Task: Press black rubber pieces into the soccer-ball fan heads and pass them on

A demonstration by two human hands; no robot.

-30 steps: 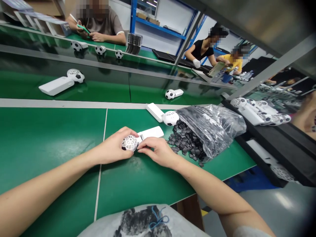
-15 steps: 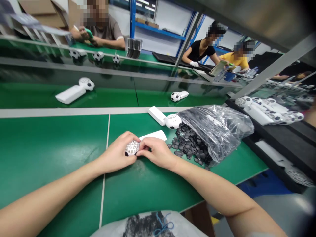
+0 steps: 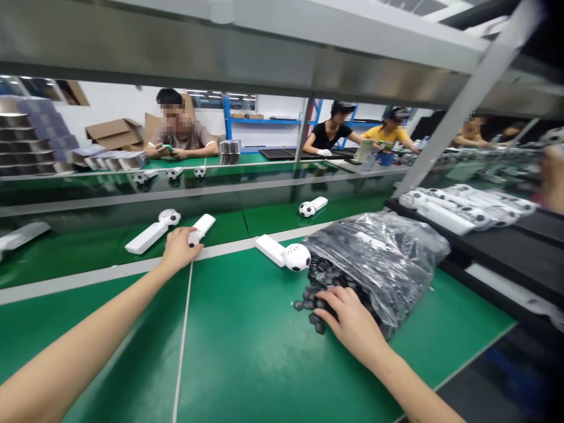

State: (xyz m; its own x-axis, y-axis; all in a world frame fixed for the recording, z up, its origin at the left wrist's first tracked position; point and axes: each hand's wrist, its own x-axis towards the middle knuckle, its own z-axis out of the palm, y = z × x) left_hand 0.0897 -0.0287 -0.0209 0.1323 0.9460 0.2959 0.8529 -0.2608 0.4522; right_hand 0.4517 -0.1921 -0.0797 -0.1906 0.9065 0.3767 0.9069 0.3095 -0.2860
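My left hand (image 3: 181, 247) is closed around the ball-shaped head of a white handheld fan (image 3: 205, 226) at the belt's near edge. The fan's handle points away to the right, and my fingers hide part of its head. My right hand (image 3: 348, 317) is over loose black hexagonal pieces (image 3: 315, 320), thumb and fingers apart, fingertips touching the pile. These pieces spill from a clear plastic bag (image 3: 388, 258). Just left of the bag lies another white fan with a black-and-white football head (image 3: 297, 257).
On the green belt rest more football fans, one (image 3: 150, 237) beside my left hand and one (image 3: 314, 207) further right. A black tray (image 3: 497, 235) at right holds several fans. A slanted metal post (image 3: 467, 100) rises behind it. Several people sit across the line.
My left hand has carried the fan forward and left to the belt. My right hand has left the fan and moved right to the black pieces. The view has tilted up.
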